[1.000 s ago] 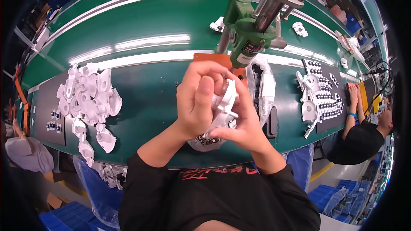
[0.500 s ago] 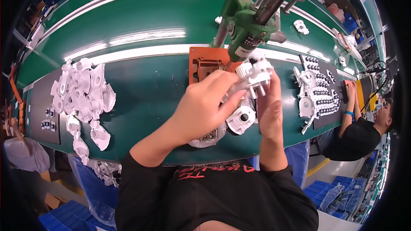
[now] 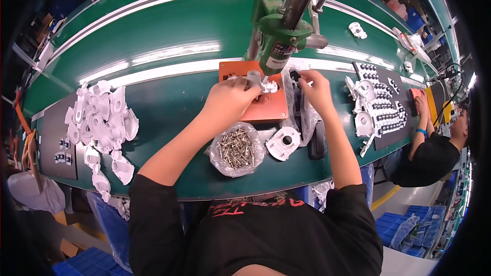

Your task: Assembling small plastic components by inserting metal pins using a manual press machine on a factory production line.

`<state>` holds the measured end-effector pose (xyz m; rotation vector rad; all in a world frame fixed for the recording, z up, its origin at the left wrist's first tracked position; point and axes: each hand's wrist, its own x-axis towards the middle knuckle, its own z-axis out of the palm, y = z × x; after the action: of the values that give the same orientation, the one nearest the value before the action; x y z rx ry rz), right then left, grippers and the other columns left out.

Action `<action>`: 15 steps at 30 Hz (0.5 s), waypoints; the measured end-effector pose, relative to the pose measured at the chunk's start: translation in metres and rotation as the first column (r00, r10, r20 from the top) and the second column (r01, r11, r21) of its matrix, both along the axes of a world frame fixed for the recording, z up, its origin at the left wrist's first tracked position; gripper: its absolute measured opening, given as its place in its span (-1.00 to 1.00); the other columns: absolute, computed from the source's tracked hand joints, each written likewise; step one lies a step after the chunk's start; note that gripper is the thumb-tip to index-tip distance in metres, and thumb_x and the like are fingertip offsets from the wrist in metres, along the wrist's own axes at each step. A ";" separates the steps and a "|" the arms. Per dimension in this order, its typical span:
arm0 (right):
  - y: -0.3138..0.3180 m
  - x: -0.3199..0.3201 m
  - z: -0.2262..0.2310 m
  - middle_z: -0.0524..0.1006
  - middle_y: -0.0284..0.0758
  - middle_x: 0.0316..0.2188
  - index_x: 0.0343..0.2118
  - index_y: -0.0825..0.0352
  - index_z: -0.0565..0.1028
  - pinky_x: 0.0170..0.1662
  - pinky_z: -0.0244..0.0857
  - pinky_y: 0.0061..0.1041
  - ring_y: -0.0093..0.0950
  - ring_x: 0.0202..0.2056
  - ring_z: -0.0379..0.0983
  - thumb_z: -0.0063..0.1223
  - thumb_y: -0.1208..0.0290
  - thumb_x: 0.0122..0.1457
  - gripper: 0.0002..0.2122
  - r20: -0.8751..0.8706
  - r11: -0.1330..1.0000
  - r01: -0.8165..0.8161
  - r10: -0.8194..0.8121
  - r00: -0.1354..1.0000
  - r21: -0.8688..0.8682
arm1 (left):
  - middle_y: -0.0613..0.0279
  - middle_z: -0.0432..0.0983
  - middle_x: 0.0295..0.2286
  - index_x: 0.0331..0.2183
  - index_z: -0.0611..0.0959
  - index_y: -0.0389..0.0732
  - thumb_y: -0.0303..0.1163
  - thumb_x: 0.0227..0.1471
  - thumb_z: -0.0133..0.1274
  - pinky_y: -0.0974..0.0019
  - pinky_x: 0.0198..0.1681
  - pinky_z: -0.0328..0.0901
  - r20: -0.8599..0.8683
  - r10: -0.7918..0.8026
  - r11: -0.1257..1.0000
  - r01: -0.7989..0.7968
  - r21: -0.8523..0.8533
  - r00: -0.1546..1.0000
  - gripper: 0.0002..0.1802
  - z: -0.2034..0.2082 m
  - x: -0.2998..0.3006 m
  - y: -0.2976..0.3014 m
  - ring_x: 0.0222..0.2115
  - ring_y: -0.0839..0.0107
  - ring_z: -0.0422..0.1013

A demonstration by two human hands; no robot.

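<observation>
My left hand (image 3: pixel 231 98) holds a white plastic part (image 3: pixel 258 82) down on the orange base plate (image 3: pixel 266 106) under the green press (image 3: pixel 279 41). My right hand (image 3: pixel 317 88) reaches into a clear plastic bag (image 3: pixel 299 112) of small dark parts just right of the plate, fingers pinched; what they hold is hidden. Another white plastic housing (image 3: pixel 283 143) lies on the bench near my body. A clear bag of metal screws (image 3: pixel 236 149) sits beside it.
A pile of white plastic housings (image 3: pixel 99 122) lies at the left of the green bench. A dark tray with small parts and white pieces (image 3: pixel 378 110) sits to the right. Another person (image 3: pixel 434 148) works at the far right. A conveyor belt (image 3: pixel 153 25) runs behind the press.
Both hands held the white part close to my body, then carried it forward. Now the left hand sets it on the orange plate and the right hand has moved to the bag.
</observation>
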<state>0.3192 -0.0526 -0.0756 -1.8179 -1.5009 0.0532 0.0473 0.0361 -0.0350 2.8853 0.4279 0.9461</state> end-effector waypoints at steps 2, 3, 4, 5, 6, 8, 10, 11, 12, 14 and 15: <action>0.011 0.002 -0.015 0.49 -0.24 -0.52 -0.27 0.37 0.51 -0.32 0.33 -0.48 -0.38 -0.45 0.44 0.08 0.54 -0.06 -0.77 0.070 0.998 0.008 -0.004 0.998 -0.068 | 0.18 0.41 -0.48 -0.49 0.46 -0.17 -0.42 -0.15 0.09 0.19 -0.52 0.33 0.003 0.052 0.999 -0.052 0.003 0.999 -0.87 -0.005 0.004 0.002 -0.54 0.21 0.43; 0.013 0.003 -0.023 0.49 -0.22 -0.52 -0.32 0.37 0.51 -0.33 0.33 -0.40 -0.31 -0.45 0.44 0.06 0.55 -0.08 -0.80 0.190 0.991 0.014 0.012 0.982 -0.132 | 0.18 0.41 -0.48 -0.49 0.46 -0.17 -0.42 -0.15 0.09 0.19 -0.52 0.33 0.000 0.047 0.999 -0.047 0.005 0.999 -0.87 -0.006 0.006 0.000 -0.54 0.21 0.43; 0.014 0.005 -0.028 0.49 -0.21 -0.53 -0.36 0.36 0.50 -0.34 0.32 -0.33 -0.24 -0.45 0.43 0.04 0.56 -0.09 -0.83 0.305 0.980 0.027 0.034 0.952 -0.196 | 0.10 0.44 -0.44 -0.46 0.47 -0.15 -0.44 -0.16 0.05 0.20 -0.42 0.36 -0.039 0.063 0.998 -0.063 -0.001 0.997 -0.89 -0.008 0.006 -0.003 -0.44 0.19 0.45; 0.017 0.004 -0.030 0.49 -0.17 -0.52 -0.43 0.36 0.45 -0.35 0.29 -0.23 -0.16 -0.44 0.42 0.01 0.56 -0.11 -0.88 0.342 0.987 0.021 0.036 0.939 -0.161 | 0.02 0.47 -0.40 -0.43 0.49 -0.13 -0.45 -0.18 0.02 0.20 -0.33 0.40 -0.080 0.085 0.996 -0.086 -0.004 0.993 -0.87 -0.009 0.004 -0.006 -0.35 0.16 0.48; 0.019 0.004 -0.032 0.49 -0.17 -0.52 -0.43 0.36 0.45 -0.35 0.29 -0.23 -0.16 -0.44 0.42 0.01 0.56 -0.11 -0.88 0.337 0.987 0.019 0.036 0.941 -0.159 | 0.02 0.47 -0.40 -0.43 0.49 -0.13 -0.45 -0.18 0.02 0.20 -0.33 0.40 -0.084 0.086 0.996 -0.086 -0.002 0.993 -0.87 -0.011 0.002 -0.007 -0.35 0.16 0.48; 0.020 0.003 -0.034 0.49 -0.15 -0.51 -0.46 0.37 0.42 -0.34 0.29 -0.22 -0.14 -0.43 0.42 0.01 0.58 -0.11 -0.90 0.336 0.984 0.018 0.043 0.941 -0.176 | -0.11 0.47 -0.29 -0.40 0.50 -0.14 -0.46 -0.18 0.02 0.15 -0.17 0.38 -0.065 0.091 0.996 -0.089 0.032 0.994 -0.83 -0.017 -0.002 -0.008 -0.21 0.07 0.46; 0.021 0.000 -0.030 0.49 -0.14 -0.50 -0.46 0.36 0.41 -0.32 0.29 -0.17 -0.12 -0.41 0.43 0.01 0.53 -0.10 -0.90 0.318 0.980 0.012 0.053 0.946 -0.198 | -0.14 0.46 -0.25 -0.39 0.50 -0.15 -0.47 -0.19 0.02 0.13 -0.13 0.37 -0.048 0.091 0.993 -0.087 0.074 0.995 -0.82 -0.022 -0.006 -0.006 -0.17 0.05 0.45; 0.020 -0.002 -0.027 0.50 -0.12 -0.49 -0.47 0.35 0.41 -0.29 0.29 -0.13 -0.11 -0.40 0.44 0.01 0.49 -0.10 -0.89 0.302 0.976 0.008 0.060 0.952 -0.219 | -0.16 0.46 -0.22 -0.38 0.49 -0.15 -0.48 -0.19 0.02 0.12 -0.09 0.35 -0.031 0.086 0.990 -0.082 0.116 0.996 -0.81 -0.023 -0.006 -0.005 -0.13 0.03 0.43; 0.020 0.000 -0.030 0.50 -0.12 -0.49 -0.47 0.35 0.41 -0.29 0.29 -0.13 -0.11 -0.40 0.44 0.01 0.49 -0.10 -0.89 0.302 0.975 0.010 0.058 0.952 -0.221 | -0.16 0.46 -0.22 -0.38 0.49 -0.15 -0.48 -0.19 0.02 0.12 -0.09 0.35 -0.030 0.084 0.990 -0.080 0.113 0.996 -0.81 -0.023 -0.007 -0.005 -0.13 0.03 0.43; 0.024 0.006 -0.038 0.50 -0.11 -0.49 -0.45 0.35 0.42 -0.29 0.29 -0.13 -0.09 -0.39 0.44 0.00 0.49 -0.09 -0.88 0.326 0.980 0.037 0.029 0.945 -0.194 | -0.17 0.46 -0.22 -0.38 0.49 -0.17 -0.49 -0.20 0.02 0.11 -0.09 0.35 0.018 0.075 0.986 -0.077 0.151 0.997 -0.80 -0.021 -0.006 -0.004 -0.14 0.03 0.43; 0.025 0.009 -0.041 0.50 -0.11 -0.49 -0.45 0.35 0.42 -0.29 0.29 -0.13 -0.09 -0.39 0.44 0.00 0.49 -0.09 -0.88 0.327 0.980 0.039 0.027 0.945 -0.194 | -0.17 0.46 -0.22 -0.38 0.49 -0.17 -0.49 -0.20 0.02 0.11 -0.09 0.35 0.019 0.074 0.986 -0.076 0.151 0.997 -0.80 -0.020 -0.007 -0.004 -0.14 0.03 0.43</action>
<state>0.3279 -0.0276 -0.1164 -2.0679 -1.7738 -0.1137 0.0406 0.0322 -0.0552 3.0152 0.4871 1.0530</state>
